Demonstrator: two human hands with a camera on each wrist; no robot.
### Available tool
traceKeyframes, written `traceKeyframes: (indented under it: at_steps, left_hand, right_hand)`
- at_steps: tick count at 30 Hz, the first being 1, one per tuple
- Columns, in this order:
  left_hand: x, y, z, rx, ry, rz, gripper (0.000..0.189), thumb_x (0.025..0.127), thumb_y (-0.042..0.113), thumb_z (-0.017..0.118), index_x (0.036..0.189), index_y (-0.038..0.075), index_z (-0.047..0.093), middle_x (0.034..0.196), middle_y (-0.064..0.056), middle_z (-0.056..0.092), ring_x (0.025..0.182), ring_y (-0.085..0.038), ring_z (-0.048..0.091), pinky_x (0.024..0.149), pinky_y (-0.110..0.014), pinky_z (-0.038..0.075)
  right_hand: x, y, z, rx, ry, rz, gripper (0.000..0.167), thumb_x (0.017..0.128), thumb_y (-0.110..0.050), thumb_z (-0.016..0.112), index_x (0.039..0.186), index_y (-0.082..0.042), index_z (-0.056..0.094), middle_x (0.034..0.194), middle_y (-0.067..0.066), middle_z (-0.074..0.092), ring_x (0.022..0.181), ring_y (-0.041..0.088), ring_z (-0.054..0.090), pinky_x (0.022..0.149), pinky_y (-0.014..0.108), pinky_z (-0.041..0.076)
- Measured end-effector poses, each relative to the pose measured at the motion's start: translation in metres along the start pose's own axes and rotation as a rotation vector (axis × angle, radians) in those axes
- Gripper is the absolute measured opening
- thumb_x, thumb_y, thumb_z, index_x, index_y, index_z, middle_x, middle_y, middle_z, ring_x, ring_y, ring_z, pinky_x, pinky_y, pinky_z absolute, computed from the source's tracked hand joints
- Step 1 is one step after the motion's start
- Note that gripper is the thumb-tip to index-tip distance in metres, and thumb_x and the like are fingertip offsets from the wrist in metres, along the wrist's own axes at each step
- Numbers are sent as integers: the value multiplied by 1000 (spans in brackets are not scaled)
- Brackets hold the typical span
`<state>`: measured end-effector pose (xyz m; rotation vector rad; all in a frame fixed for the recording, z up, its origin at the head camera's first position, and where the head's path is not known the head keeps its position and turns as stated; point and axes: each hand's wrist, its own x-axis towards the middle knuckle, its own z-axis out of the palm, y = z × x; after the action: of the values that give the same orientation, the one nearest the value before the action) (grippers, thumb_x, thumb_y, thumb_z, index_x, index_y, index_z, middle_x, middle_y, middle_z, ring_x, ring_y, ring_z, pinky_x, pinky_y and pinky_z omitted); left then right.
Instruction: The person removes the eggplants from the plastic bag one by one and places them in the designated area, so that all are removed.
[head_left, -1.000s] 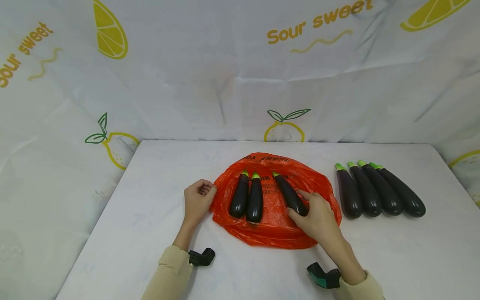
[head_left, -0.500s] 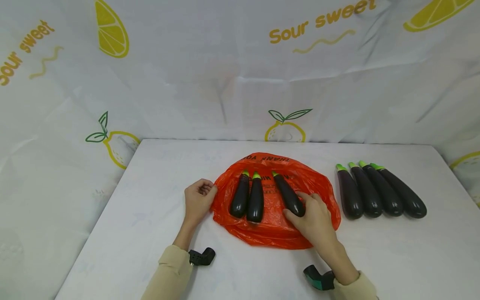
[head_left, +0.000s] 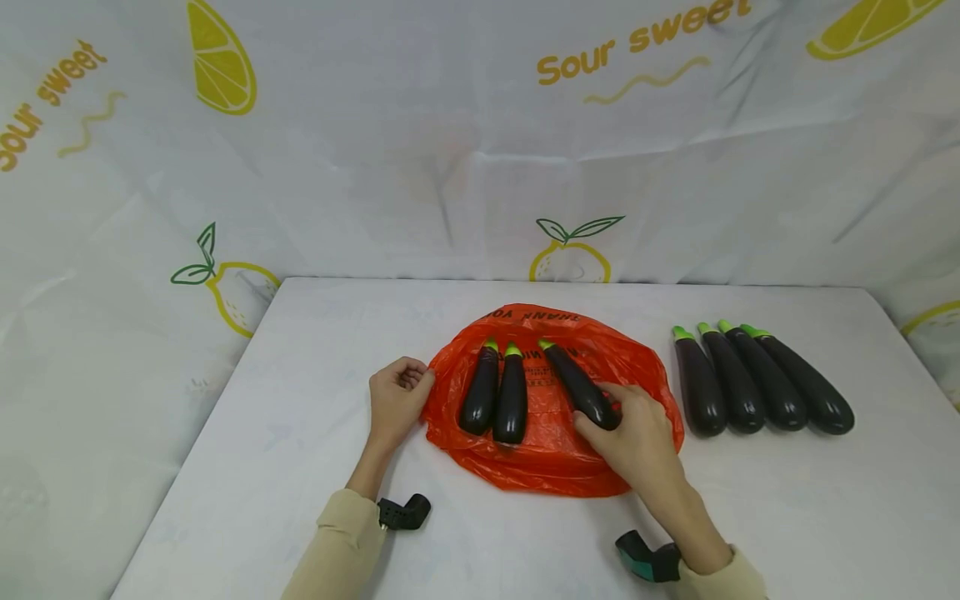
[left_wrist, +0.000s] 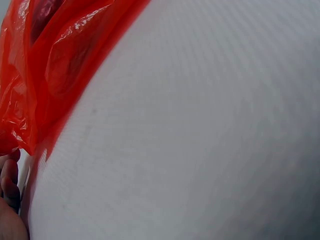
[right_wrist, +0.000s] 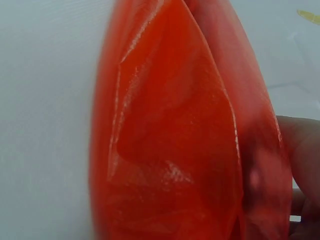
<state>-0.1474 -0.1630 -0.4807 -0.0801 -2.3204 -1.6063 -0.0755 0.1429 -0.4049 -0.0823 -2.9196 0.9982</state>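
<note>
So compared with half a second ago, not a lot is different: the right hand (head_left: 633, 433) has slid a bit to the person's right, and the fat end of the third eggplant (head_left: 574, 382) swung that way with it, so it's more slanted now. That eggplant lies on the open red plastic bag (head_left: 551, 442), its fat end held between thumb and fingers, green stem pointing away from the hand. Left hand (head_left: 396, 402) hasn't really budged, fingers curled in, pinching the bag's left edge. Paired eggplants (head_left: 511, 402) sit left of the held one, same spot as before.
</note>
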Motion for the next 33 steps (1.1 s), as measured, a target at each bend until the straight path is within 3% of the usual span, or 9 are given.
traceKeyframes:
  at_steps: [8, 18, 25, 31, 33]
  left_hand:
    - [0, 1, 0, 4, -2, 9, 8, 87, 2, 69, 80, 2, 69, 68, -10, 60, 61, -8, 50, 58, -16, 42]
    - [0, -1, 0, 2, -1, 7, 8, 87, 2, 69, 79, 3, 69, 67, -9, 59, 61, -8, 49, 58, -16, 42]
    - [0, 1, 0, -7, 0, 16, 8, 87, 2, 68, 79, 2, 69, 68, -10, 59, 61, -8, 49, 58, -16, 42]
    - [0, 0, -1, 5, 3, 18, 8, 87, 3, 69, 79, 2, 69, 68, -10, 60, 61, -8, 50, 59, -16, 43]
    - [0, 0, -1, 8, 2, 19, 8, 87, 2, 69, 79, 2, 69, 67, -10, 60, 61, -9, 50, 59, -16, 43]
  right_hand:
    - [-8, 3, -8, 32, 40, -41, 47, 85, -22, 78, 124, 3, 69, 116, 26, 69, 94, 35, 64, 76, 50, 59]
    - [-18, 2, -19, 28, 66, -53, 46, 83, -19, 78, 122, 2, 69, 109, 23, 68, 85, 29, 62, 68, 40, 59]
    - [-22, 2, -29, 25, 127, -83, 44, 81, -15, 79, 120, 3, 71, 104, 21, 69, 81, 27, 59, 58, 22, 47]
    - [-22, 7, -35, 16, 179, -108, 44, 79, -12, 79, 118, 5, 70, 105, 26, 69, 83, 32, 61, 59, 33, 54]
    - [-22, 9, -37, 16, 187, -107, 43, 79, -12, 79, 118, 5, 70, 106, 26, 68, 82, 32, 60, 58, 30, 53]
